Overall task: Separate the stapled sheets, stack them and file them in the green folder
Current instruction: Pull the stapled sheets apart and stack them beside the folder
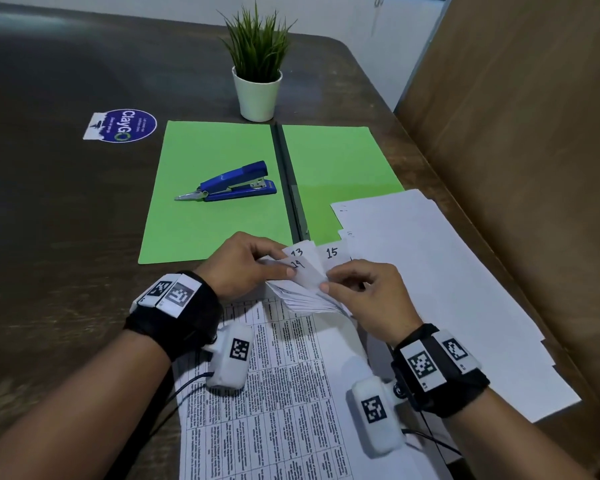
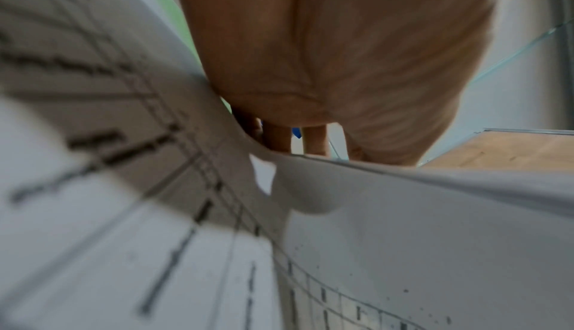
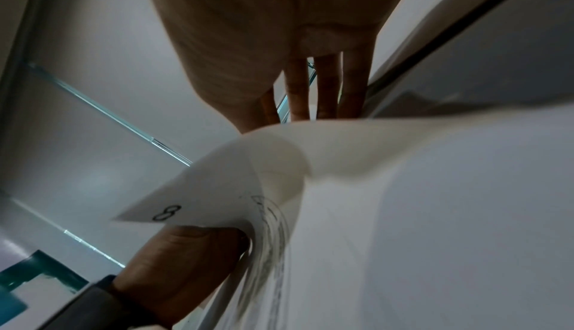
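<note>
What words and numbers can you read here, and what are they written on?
"ClayGO": round blue sticker on the table; its small print is too small to read.
"13": folded-up sheet corner.
"14", partly covered: the corner below.
"15": next corner.
"8": curled sheet corner.
Printed table sheet: too small to read.
</note>
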Demonstrator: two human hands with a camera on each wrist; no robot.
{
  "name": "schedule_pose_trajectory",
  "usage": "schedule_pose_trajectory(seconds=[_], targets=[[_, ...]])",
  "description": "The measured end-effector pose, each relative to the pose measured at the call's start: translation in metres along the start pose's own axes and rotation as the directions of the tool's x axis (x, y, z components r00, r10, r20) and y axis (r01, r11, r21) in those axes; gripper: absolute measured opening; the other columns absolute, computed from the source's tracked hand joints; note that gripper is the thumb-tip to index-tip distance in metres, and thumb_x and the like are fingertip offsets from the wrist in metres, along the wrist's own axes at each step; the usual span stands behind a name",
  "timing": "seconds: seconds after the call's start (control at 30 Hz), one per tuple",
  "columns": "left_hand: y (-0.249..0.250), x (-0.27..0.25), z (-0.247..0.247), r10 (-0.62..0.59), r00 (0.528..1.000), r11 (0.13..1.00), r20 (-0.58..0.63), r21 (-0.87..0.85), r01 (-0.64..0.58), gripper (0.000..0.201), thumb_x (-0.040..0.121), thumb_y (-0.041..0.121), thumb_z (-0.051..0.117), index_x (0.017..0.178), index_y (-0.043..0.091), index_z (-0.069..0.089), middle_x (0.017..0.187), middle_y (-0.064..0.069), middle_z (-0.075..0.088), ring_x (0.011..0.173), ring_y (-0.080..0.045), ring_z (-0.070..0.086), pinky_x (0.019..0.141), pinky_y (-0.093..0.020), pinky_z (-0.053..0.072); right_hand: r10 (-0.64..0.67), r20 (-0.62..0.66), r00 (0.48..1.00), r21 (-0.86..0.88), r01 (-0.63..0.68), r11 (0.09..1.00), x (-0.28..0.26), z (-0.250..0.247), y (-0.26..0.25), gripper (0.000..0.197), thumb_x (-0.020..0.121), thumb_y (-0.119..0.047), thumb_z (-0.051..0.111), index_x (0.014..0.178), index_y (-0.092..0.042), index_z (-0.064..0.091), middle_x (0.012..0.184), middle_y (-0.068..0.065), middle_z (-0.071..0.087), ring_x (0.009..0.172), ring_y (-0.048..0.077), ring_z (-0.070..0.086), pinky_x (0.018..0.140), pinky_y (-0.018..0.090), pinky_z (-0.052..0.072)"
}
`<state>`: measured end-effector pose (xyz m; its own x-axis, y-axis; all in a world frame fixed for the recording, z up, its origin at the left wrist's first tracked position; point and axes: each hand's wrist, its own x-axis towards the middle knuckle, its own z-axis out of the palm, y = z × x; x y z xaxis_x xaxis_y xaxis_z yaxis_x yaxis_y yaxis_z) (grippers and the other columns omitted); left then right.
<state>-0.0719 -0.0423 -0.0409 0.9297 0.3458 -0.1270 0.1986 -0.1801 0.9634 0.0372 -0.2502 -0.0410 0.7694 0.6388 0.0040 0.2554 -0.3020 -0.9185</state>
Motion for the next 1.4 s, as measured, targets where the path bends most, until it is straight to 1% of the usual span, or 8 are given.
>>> schedule_pose_trajectory(seconds=[0.43,0.6,0.67,0.73,0.83,0.97,1.2,1.4], targets=[[0.004,-0.003,0.001,-0.008,0.997,0.995,0.081,0.098,0.0,0.025,0.098,0.023,0.061,0.09,0.009,0.08,0.107,0.008,0.076,0.101,-0.023,0.071,0.099,-0.046,0.053,-0.062,0.079,0.995,-0.073,0.068,0.995,0.003,0.011,0.002,0.05,0.1,-0.043,0.052,0.058,-0.016,0.05,0.06,-0.009,0.047,0.059,0.013,0.045,0.066,0.034,0.039],[0.009,-0.006,0.0,-0.055,0.991,0.991,0.119,0.129,0.04,0.041,0.1,0.045,0.053,0.092,0.016,0.081,0.108,-0.002,0.076,0.097,-0.032,0.07,0.096,-0.051,0.053,-0.009,0.118,0.993,-0.039,0.014,0.999,0.005,0.012,0.003,0.004,0.088,-0.023,0.074,0.086,-0.025,0.077,0.083,-0.001,0.072,0.073,0.02,0.065,0.072,0.034,0.052],[0.015,-0.008,0.001,-0.138,0.986,0.985,0.098,0.116,0.127,0.056,0.1,0.058,0.042,0.093,0.018,0.081,0.105,-0.001,0.078,0.094,-0.014,0.072,0.089,-0.028,0.054,-0.007,0.115,0.993,-0.033,0.011,0.999,0.007,0.013,0.004,0.006,0.083,-0.019,0.078,0.088,-0.023,0.078,0.083,0.002,0.074,0.075,0.022,0.067,0.073,0.034,0.055],[0.018,-0.008,0.001,-0.174,0.981,0.981,0.087,0.098,0.165,0.049,0.101,0.051,0.043,0.094,0.019,0.08,0.101,0.009,0.078,0.09,0.0,0.07,0.078,-0.014,0.046,0.015,0.076,0.997,-0.04,-0.012,0.999,0.011,0.014,0.005,0.004,0.082,-0.018,0.078,0.085,-0.02,0.078,0.079,0.003,0.074,0.073,0.02,0.067,0.072,0.035,0.055],[0.013,-0.006,0.0,-0.146,0.986,0.983,0.086,0.123,0.135,0.01,0.093,0.023,0.069,0.102,0.025,0.075,0.103,0.007,0.077,0.096,-0.008,0.071,0.089,-0.032,0.056,0.071,0.023,0.997,-0.034,-0.07,0.997,0.015,0.014,0.006,0.005,0.081,-0.017,0.08,0.083,-0.014,0.076,0.074,0.004,0.072,0.063,0.011,0.061,0.063,0.027,0.051],[0.008,-0.002,-0.002,-0.125,0.989,0.987,0.083,0.116,0.115,0.028,0.082,0.007,0.079,0.104,0.021,0.071,0.107,-0.002,0.076,0.101,-0.028,0.072,0.096,-0.049,0.055,0.092,0.063,0.994,-0.018,-0.091,0.996,0.014,0.015,0.004,0.013,0.08,-0.018,0.082,0.084,-0.009,0.076,0.077,0.013,0.074,0.057,0.014,0.061,0.055,0.024,0.049],[0.019,-0.01,0.0,-0.161,0.983,0.986,0.088,0.06,0.156,0.057,0.077,0.072,0.059,0.093,0.021,0.078,0.095,0.003,0.077,0.083,-0.009,0.069,0.081,-0.029,0.05,0.038,0.077,0.996,-0.038,-0.036,0.999,0.012,0.014,0.002,0.016,0.073,-0.024,0.087,0.082,-0.017,0.076,0.076,0.004,0.074,0.063,0.01,0.062,0.064,0.03,0.054],[0.013,-0.005,0.001,-0.105,0.994,0.992,0.016,0.069,0.103,0.011,0.09,0.024,0.073,0.086,0.016,0.08,0.096,-0.004,0.078,0.092,-0.016,0.071,0.097,-0.038,0.052,-0.024,0.013,1.0,-0.081,0.025,0.996,0.007,0.015,0.005,0.018,0.08,-0.017,0.081,0.064,-0.02,0.073,0.069,-0.001,0.067,0.065,0.023,0.063,0.064,0.035,0.051]])
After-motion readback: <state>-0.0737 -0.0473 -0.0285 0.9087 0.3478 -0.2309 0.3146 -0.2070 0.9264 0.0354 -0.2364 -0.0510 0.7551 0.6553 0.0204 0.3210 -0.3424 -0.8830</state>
